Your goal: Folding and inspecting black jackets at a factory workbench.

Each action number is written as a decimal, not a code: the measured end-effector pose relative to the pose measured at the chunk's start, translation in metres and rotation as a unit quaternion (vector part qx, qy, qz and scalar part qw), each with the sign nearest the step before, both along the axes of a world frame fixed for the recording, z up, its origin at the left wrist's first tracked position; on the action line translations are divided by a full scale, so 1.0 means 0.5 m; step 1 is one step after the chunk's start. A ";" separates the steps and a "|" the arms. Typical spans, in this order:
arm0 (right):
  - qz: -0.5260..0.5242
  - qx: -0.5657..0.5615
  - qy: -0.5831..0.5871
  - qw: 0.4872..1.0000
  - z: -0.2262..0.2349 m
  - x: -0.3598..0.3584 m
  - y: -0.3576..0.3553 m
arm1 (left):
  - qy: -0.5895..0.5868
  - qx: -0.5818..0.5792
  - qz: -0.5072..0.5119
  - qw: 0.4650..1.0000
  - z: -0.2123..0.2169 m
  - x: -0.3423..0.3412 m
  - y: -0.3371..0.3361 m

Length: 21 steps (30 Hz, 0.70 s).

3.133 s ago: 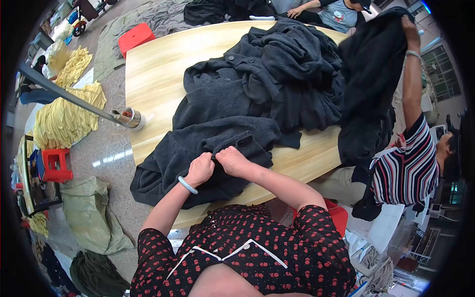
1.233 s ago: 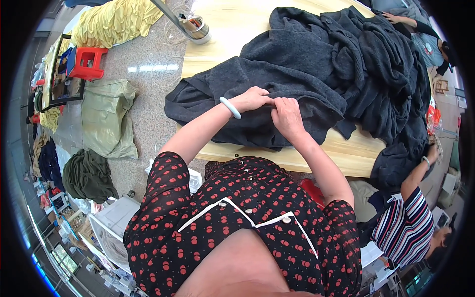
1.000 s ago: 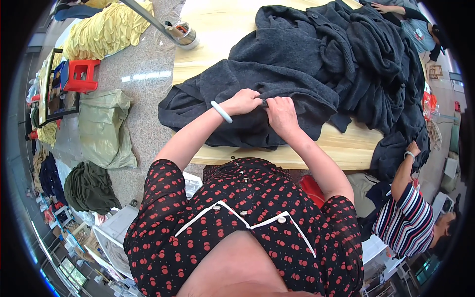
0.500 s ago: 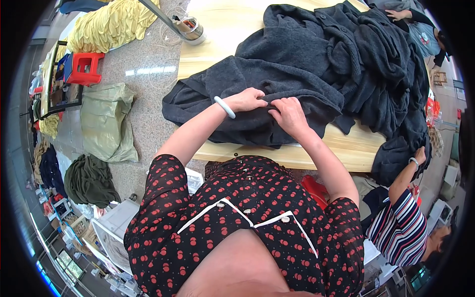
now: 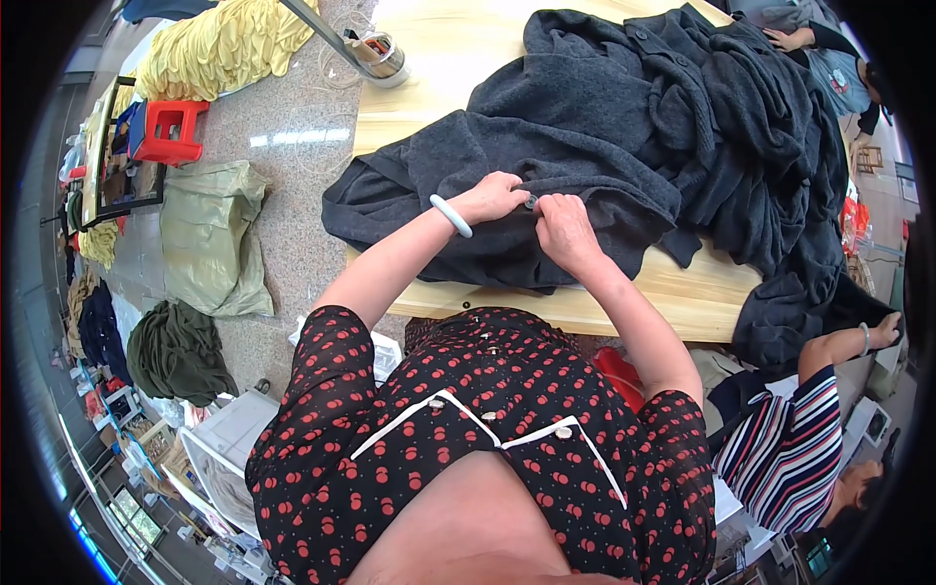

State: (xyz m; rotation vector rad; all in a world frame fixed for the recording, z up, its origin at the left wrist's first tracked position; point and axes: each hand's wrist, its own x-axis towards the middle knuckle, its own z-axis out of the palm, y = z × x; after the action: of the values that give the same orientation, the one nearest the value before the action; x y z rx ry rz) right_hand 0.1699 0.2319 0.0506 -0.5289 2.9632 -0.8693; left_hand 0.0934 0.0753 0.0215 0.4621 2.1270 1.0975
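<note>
The sweater (image 5: 439, 151), dark grey, lies rumpled at the near side of the wooden table (image 5: 673, 300), its left end hanging past the table's edge. My left hand (image 5: 495, 198) and right hand (image 5: 567, 232) nearly meet on it; the fingers of each are closed in a pinch on the cloth, with a small round button (image 5: 530, 202) between them. Beyond, more dark sweaters (image 5: 741, 127) lie heaped. A can (image 5: 392, 68) stands near the table's left edge; a red stool (image 5: 171, 132) sits farther left, on the floor.
</note>
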 end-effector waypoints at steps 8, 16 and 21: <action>0.006 0.021 -0.012 1.000 -0.006 0.009 0.001 | 0.011 -0.003 0.017 1.000 -0.001 0.004 0.000; -0.089 -0.083 -0.029 0.992 -0.011 -0.003 -0.011 | -0.057 0.001 0.022 0.998 0.019 0.002 0.006; -0.080 -0.008 0.045 0.996 -0.012 0.001 -0.011 | -0.106 0.007 0.042 0.993 0.013 0.008 0.005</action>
State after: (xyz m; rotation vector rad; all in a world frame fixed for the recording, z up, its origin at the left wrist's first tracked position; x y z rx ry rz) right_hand 0.1703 0.2265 0.0444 -0.3437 3.1179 -0.9058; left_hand 0.0973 0.0781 0.0279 0.2514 1.9674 1.1568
